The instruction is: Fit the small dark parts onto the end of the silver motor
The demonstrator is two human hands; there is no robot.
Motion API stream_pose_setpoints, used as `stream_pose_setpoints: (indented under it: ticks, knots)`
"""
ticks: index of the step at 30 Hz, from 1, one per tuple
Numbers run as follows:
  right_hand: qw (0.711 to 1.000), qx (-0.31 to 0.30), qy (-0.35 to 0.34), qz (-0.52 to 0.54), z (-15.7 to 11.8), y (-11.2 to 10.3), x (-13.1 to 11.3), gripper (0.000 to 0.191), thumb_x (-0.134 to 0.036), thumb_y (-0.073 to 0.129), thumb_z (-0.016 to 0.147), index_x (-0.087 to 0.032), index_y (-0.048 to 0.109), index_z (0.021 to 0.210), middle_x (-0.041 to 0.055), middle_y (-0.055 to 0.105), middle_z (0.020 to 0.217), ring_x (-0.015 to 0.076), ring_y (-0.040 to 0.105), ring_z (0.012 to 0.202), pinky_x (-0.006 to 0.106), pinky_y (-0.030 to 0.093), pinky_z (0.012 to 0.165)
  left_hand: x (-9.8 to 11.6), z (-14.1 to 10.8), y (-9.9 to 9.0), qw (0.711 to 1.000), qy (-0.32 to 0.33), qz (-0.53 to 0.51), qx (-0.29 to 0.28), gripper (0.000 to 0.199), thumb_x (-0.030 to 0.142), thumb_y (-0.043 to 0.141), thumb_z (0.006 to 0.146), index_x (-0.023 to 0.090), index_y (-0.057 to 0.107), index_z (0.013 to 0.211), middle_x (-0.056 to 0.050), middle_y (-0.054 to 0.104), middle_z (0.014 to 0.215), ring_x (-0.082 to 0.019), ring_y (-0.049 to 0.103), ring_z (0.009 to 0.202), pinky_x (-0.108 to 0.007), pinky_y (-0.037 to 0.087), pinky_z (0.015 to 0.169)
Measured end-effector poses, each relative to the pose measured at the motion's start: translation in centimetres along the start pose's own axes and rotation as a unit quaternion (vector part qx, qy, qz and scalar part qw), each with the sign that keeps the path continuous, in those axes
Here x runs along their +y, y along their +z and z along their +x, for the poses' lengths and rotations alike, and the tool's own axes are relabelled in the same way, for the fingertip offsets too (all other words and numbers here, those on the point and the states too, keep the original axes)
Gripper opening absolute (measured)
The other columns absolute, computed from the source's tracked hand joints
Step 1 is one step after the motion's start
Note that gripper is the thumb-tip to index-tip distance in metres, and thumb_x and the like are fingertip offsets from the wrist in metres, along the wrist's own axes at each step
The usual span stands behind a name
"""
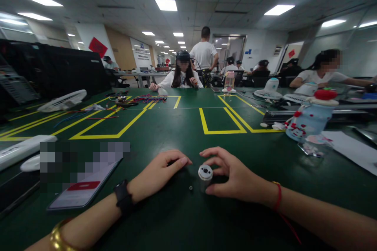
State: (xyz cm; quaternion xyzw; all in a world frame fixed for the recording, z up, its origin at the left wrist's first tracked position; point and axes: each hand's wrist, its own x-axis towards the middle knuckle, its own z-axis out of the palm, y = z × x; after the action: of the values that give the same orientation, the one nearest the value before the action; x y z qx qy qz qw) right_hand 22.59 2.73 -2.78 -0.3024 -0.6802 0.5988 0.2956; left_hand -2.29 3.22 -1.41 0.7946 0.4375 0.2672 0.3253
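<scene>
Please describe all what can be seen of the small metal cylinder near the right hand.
The metal cylinder is short and silvery. Its pale, round top face has a dark centre with smaller dark spots beside it; the side looks smooth and duller. It stands upright on the green table. The right hand curves around it, thumb at its lower side; how firmly it is gripped, if at all, is unclear. A tiny ring lies apart, to its left.

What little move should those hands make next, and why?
Probably the left hand should pick up the small ring-shaped piece: it lies loose near the metal cylinder, that hand looks empty, and the right hand is curled at the cylinder's side.
</scene>
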Motion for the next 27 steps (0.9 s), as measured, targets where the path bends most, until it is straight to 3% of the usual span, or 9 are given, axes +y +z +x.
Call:
stream_pose_setpoints:
  ticks: [5, 9, 12, 15, 17, 20, 24, 27]
  knots:
    - [0.998, -0.017, -0.043, -0.039, 0.2, 0.0, 0.6, 0.056, -0.011, 0.084, 0.064, -0.019, 0.053, 0.110, 0.0035, 0.064, 0.110, 0.0194, 0.063, 0.105, 0.033, 0.051, 0.092, 0.5, 0.0, 0.2, 0.999, 0.018, -0.010, 0.025, 0.025, 0.032, 0.048, 0.097, 0.020, 0.070, 0.099, -0.003, 0.070, 0.102, -0.020, 0.061, 0.096, -0.031, 0.045, 0.087]
    - [0.997, -0.011, -0.050, -0.061, 0.3, 0.1, 0.9, 0.049, -0.011, 0.081, 0.067, -0.019, 0.055, 0.108, 0.0023, 0.065, 0.107, 0.0191, 0.064, 0.102, 0.034, 0.052, 0.089, 1.8, -0.2, 0.8, 0.998, 0.043, -0.030, 0.029, 0.024, 0.030, 0.047, 0.098, 0.024, 0.068, 0.108, -0.002, 0.068, 0.106, -0.020, 0.060, 0.099, -0.031, 0.045, 0.089]
    - [0.997, -0.013, -0.047, -0.060, 0.3, 0.1, 0.9, 0.049, -0.011, 0.081, 0.067, -0.019, 0.055, 0.107, 0.0027, 0.065, 0.106, 0.0196, 0.064, 0.102, 0.036, 0.052, 0.090, 2.8, -0.6, 1.1, 0.996, 0.073, -0.042, 0.011, 0.024, 0.028, 0.045, 0.099, 0.025, 0.067, 0.108, -0.002, 0.065, 0.107, -0.019, 0.059, 0.101, -0.032, 0.044, 0.092]
    - [0.997, -0.012, -0.045, -0.069, 0.4, 0.2, 0.8, 0.049, -0.011, 0.080, 0.067, -0.018, 0.054, 0.107, 0.0030, 0.065, 0.106, 0.0195, 0.064, 0.100, 0.036, 0.053, 0.088, 3.1, -0.8, 0.7, 0.998, 0.057, -0.024, -0.005, 0.017, 0.026, 0.050, 0.096, 0.023, 0.066, 0.101, -0.001, 0.064, 0.100, -0.018, 0.059, 0.095, -0.032, 0.045, 0.087]
    - [0.996, -0.008, -0.047, -0.082, 0.3, 0.2, 0.7, 0.048, -0.011, 0.080, 0.067, -0.018, 0.054, 0.107, 0.0029, 0.065, 0.105, 0.0192, 0.064, 0.098, 0.035, 0.053, 0.086, 2.8, -0.8, 0.2, 0.999, 0.036, 0.009, -0.034, 0.009, 0.024, 0.058, 0.091, 0.021, 0.064, 0.097, 0.000, 0.063, 0.095, -0.019, 0.059, 0.090, -0.031, 0.045, 0.081]
    - [0.993, -0.003, -0.051, -0.107, 0.3, 0.2, 0.6, 0.047, -0.012, 0.080, 0.067, -0.019, 0.055, 0.106, 0.0028, 0.065, 0.104, 0.0191, 0.064, 0.097, 0.033, 0.053, 0.084, 1.8, -0.8, -0.5, 0.993, 0.033, 0.050, -0.100, 0.018, 0.022, 0.070, 0.080, 0.021, 0.064, 0.097, 0.000, 0.062, 0.096, -0.019, 0.058, 0.089, -0.030, 0.045, 0.076]
    - [0.990, 0.002, -0.054, -0.130, 0.2, 0.3, 0.5, 0.046, -0.013, 0.080, 0.068, -0.019, 0.056, 0.107, 0.0027, 0.064, 0.104, 0.0191, 0.064, 0.096, 0.032, 0.053, 0.083, 0.9, -0.5, -0.5, 0.988, 0.046, 0.044, -0.137, 0.028, 0.028, 0.080, 0.073, 0.024, 0.070, 0.098, -0.001, 0.060, 0.107, -0.020, 0.059, 0.096, -0.031, 0.045, 0.083]
    - [0.990, 0.001, -0.055, -0.134, 0.2, 0.3, 0.4, 0.046, -0.013, 0.080, 0.068, -0.019, 0.056, 0.106, 0.0026, 0.064, 0.104, 0.0189, 0.064, 0.096, 0.032, 0.053, 0.084, 0.6, -0.4, -0.1, 0.989, 0.055, 0.028, -0.134, 0.015, 0.031, 0.077, 0.077, 0.025, 0.075, 0.091, -0.001, 0.062, 0.106, -0.020, 0.059, 0.099, -0.031, 0.044, 0.089]
